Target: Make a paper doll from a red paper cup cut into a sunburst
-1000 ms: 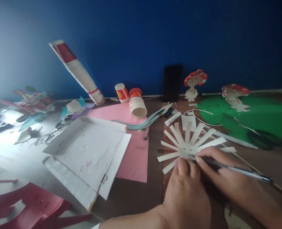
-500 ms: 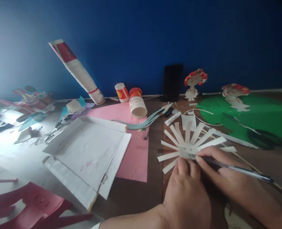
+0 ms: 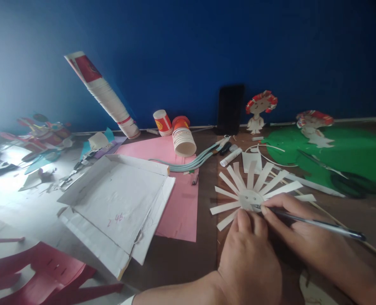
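Observation:
A white paper cutout [image 3: 247, 196] lies flat on the table, a round middle with long strips fanning out from it. Two dark eye marks show on its disc. My left hand [image 3: 250, 258] has its fingers curled and pressed on the cutout's near edge, holding it down. In my right hand [image 3: 297, 226] is a pen [image 3: 318, 222], pinched near its tip, which meets the disc below the eyes. What the pen draws there is too small to make out. Beneath my right wrist lies a pale cut piece [image 3: 313, 290], partly hidden.
Behind the cutout are a glue stick [image 3: 230, 157], paper cups [image 3: 185, 146] and a dark phone [image 3: 230, 110]. Scissors [image 3: 349, 182] rest on green paper [image 3: 283, 146] at right, near two paper figures [image 3: 256, 123]. A white box lid [image 3: 121, 199] overlaps pink paper [image 3: 181, 216] at left.
Hardly anything differs. The pen's back end has shifted very slightly in my right hand, while its tip stays on the disc. My left hand keeps its place.

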`<state>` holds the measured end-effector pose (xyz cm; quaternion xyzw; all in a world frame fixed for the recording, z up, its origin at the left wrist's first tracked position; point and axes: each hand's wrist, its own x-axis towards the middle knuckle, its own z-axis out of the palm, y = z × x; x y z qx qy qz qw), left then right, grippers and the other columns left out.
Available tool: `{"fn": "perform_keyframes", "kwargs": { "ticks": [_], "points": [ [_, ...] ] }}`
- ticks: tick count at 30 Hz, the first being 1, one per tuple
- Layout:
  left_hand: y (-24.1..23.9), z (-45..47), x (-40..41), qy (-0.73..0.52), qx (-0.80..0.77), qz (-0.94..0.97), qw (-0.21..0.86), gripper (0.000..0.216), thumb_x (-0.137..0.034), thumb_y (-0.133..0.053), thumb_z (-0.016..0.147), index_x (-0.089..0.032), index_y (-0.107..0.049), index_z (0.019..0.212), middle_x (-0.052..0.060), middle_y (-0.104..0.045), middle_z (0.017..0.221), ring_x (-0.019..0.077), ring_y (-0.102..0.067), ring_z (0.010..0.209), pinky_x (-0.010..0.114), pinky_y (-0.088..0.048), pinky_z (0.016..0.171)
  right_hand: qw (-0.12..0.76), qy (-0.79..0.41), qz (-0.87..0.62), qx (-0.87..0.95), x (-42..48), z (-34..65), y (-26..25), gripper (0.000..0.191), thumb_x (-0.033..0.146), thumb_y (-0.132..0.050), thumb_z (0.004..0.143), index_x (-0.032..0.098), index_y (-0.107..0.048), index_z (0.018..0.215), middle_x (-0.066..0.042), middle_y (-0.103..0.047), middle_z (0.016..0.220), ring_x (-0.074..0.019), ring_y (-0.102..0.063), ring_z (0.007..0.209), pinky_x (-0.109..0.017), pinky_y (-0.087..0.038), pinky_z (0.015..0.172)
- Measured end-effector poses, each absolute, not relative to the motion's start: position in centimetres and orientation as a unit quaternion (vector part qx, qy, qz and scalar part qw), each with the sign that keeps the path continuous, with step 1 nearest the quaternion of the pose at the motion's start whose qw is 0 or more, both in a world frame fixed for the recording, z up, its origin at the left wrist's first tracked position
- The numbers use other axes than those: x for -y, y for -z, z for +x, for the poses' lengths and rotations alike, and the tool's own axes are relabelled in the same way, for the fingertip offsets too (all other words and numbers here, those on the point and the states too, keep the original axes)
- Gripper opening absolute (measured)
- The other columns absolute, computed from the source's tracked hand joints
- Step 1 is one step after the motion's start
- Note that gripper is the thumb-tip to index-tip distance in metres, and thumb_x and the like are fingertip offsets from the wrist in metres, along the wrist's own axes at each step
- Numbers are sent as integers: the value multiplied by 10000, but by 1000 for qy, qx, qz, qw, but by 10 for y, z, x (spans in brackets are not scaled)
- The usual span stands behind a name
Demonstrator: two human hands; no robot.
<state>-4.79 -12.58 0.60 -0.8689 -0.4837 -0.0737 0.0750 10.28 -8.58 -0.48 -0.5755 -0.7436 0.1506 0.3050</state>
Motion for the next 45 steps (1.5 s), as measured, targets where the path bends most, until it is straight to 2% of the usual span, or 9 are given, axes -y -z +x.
{"fn": "perform_keyframes", "kwargs": {
  "ticks": [9, 21, 39, 45],
  "points": [
    [-5, -48, 127, 77, 480, -871, 71, 445, -270, -576, 889, -74, -652, 1281, 140, -657, 1207, 271, -576, 1060, 283, -517, 654, 328, -125, -554, 755, 83, 100, -1, 188, 441, -551, 897, 302, -630, 797, 66, -719, 716, -150, -680, 625, -261, -504, 610],
    [-7, -47, 126, 62, 486, -869, 66, 462, -259, -560, 901, -67, -622, 1317, 141, -662, 1176, 250, -588, 991, 280, -515, 639, 322, -123, -566, 748, 82, 101, 0, 198, 460, -541, 883, 309, -632, 792, 70, -722, 714, -157, -685, 614, -265, -512, 576],
    [-10, -48, 126, 65, 486, -869, 69, 437, -261, -558, 909, -70, -641, 1293, 135, -665, 1200, 255, -579, 1051, 273, -525, 650, 295, -183, -592, 727, 83, 104, 3, 266, 501, -535, 895, 272, -646, 818, 20, -719, 774, -180, -675, 711, -291, -505, 664],
    [-9, -50, 127, 58, 468, -879, 74, 424, -299, -559, 913, -86, -670, 1262, 148, -634, 1276, 278, -572, 1092, 292, -532, 688, 295, -186, -591, 728, 82, 102, 1, 256, 492, -539, 895, 269, -643, 824, 17, -720, 788, -178, -678, 728, -286, -502, 679]
  ]
}}
